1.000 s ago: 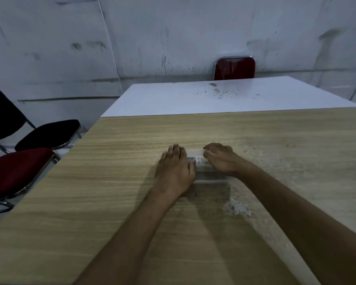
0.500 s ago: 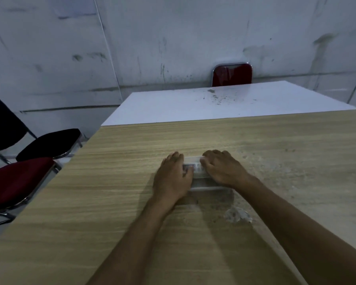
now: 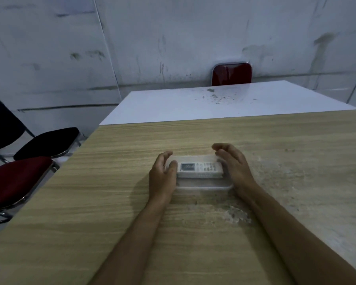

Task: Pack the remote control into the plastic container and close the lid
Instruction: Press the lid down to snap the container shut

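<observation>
With the remote control (image 3: pixel 199 169) lying inside the clear plastic container (image 3: pixel 203 187) on the table (image 3: pixel 111 202), my 2 open hands, left hand (image 3: pixel 162 177) and right hand (image 3: pixel 233 167), flank its ends, lid seemingly pressed shut; next, I judge, checking the seal.

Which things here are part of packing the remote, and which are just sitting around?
Part of the job:
- remote control
- plastic container
- left hand
- right hand

Just there:
- wooden table
- white table
- red chair
- black chair
- far red chair
</observation>
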